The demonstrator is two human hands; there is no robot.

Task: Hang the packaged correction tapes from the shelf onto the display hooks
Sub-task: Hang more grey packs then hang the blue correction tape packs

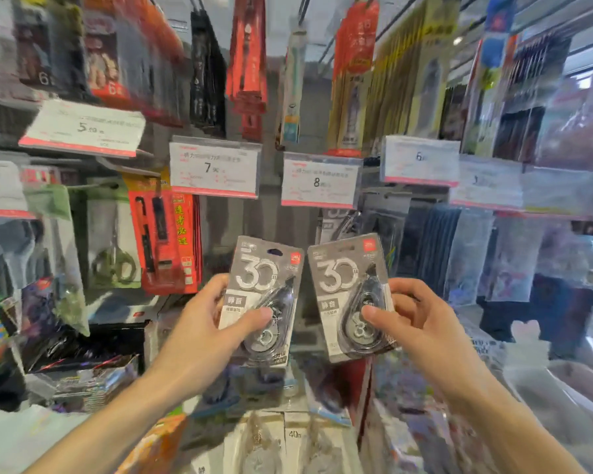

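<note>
In front of the display wall: you hold two packaged correction tapes side by side, upright, at mid-height below the price tags
Left hand: your left hand grips the left correction tape pack, thumb pressed across the front of the blister, fingers curled behind the left edge of the card
Right hand: your right hand grips the right correction tape pack, thumb on the front of the blister, fingers wrapped round the card's right edge
Packs: both grey cards show a large "30" and a dark teardrop dispenser; the two are just beside each other, top corners nearly touching, the right one tilted slightly to the left
Hang holes: each pack's slot sits at its top edge, on no hook
Above the packs: white price tag reading 7 and white price tag reading 8 hang at the front ends of the hook rails
Left of the packs: a red and orange pen pack hangs, with a scissors pack just beside it
Behind the right pack: what may be more grey packs hang under the 8 tag, too blurred to confirm
Below your hands: the shelf carries boxes of stock, one marked 40; their contents are blurred
</note>
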